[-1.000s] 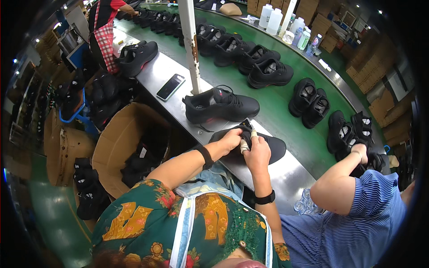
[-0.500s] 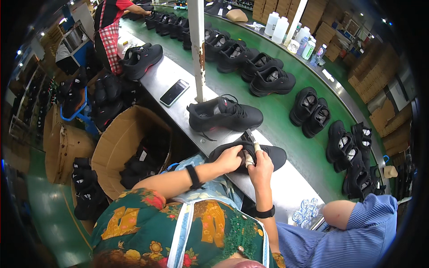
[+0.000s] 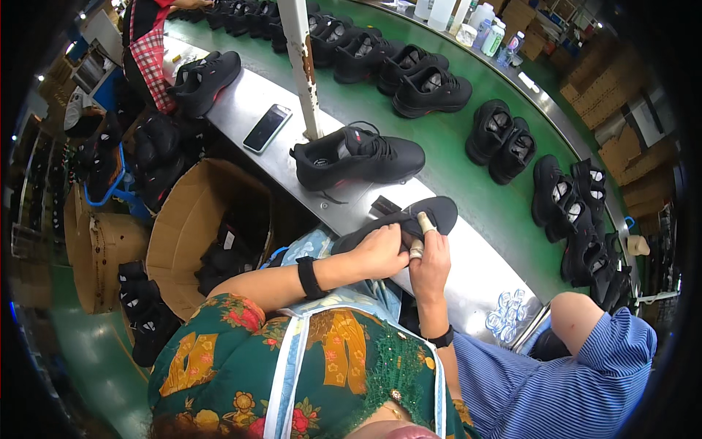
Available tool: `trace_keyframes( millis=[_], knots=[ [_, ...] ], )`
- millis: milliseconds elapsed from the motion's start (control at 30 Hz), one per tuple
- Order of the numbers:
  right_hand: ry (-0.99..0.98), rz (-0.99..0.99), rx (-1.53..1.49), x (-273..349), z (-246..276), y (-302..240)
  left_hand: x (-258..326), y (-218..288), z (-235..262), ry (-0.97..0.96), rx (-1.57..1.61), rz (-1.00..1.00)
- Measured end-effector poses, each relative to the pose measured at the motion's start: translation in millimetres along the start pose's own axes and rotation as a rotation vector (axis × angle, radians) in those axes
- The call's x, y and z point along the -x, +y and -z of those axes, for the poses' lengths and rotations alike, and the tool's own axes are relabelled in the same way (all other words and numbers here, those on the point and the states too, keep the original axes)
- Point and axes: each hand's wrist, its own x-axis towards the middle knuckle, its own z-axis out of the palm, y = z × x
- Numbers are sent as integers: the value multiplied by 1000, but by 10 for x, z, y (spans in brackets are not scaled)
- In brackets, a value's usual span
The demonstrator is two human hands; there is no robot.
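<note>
A black sneaker [image 3: 441, 211] lies tilted at the metal bench's near edge, its toe pointing up and to the right. My left hand [image 3: 380, 251] is closed on its opening, knuckles up, fingertips hidden. My right hand [image 3: 431, 262] presses in beside it, fingers bent at the lacing area; beige covers wrap some of its fingers. What the fingertips pinch there is too small to make out. Just beyond my hands a small dark flat piece [image 3: 385, 206] rests on the bench. Another black sneaker [image 3: 360, 157] stands farther back with loose laces.
A phone [image 3: 267, 128] lies by a white post [image 3: 301, 73]. Black shoes line the green belt [image 3: 468, 175]. Small clear packets [image 3: 506, 314] sit at the right end near a person in striped blue [image 3: 556, 373]. A carton [image 3: 183, 219] holds dark items at left.
The held sneaker has turned, its toe now raised away from me. My hands have come closer together. The dark piece near my right fingers now lies apart on the bench. My view has shifted.
</note>
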Motion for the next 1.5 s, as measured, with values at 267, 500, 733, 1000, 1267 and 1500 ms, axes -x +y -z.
trace_keyframes(
  millis=[267,500,733,1000,1267,1500],
  knots=[
    [-41,1,167,-150,0,203,-266,17,-115,-81,-55,-24],
    [-75,-49,73,-61,278,248,106,229,676,48,-279,-698],
    [111,-179,317,-31,1137,544,-96,-1142,1532,267,-971,-358],
    [51,-164,432,-81,1022,129,643,-599,629,-78,-607,-327],
    [-548,-759,-442,-35,-286,-481,348,-887,1090,136,562,298],
    [-620,-576,-301,-83,-161,-473,82,-1024,928,148,1058,214]
  ],
)
